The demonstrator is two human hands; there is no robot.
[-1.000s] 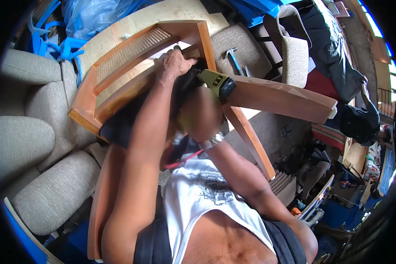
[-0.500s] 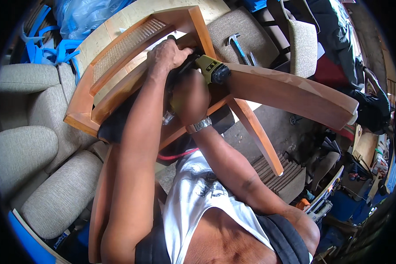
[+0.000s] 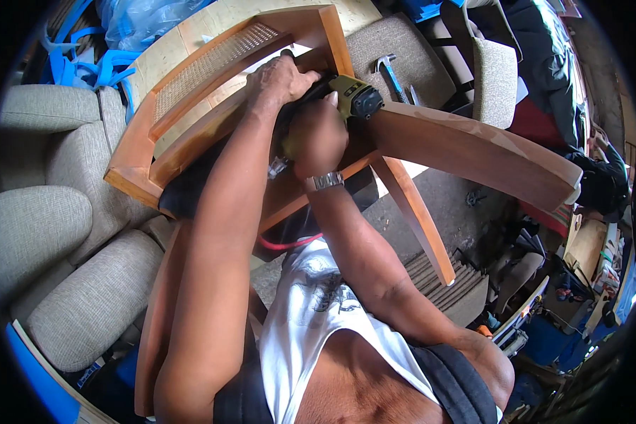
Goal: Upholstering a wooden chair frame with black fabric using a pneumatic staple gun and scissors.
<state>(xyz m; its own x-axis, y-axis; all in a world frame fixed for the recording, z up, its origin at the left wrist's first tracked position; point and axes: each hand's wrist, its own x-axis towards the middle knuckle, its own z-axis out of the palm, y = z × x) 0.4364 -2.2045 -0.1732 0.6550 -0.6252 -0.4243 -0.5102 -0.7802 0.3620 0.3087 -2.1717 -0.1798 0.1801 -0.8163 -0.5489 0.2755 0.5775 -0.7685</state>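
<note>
Leftward, grey cushions (image 3: 95,302) lie near the wooden chair (image 3: 410,134).

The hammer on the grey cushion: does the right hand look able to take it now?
Probably not directly: the right hand seems to hold the yellow-green tool, though the hammer lies uncovered.
</note>
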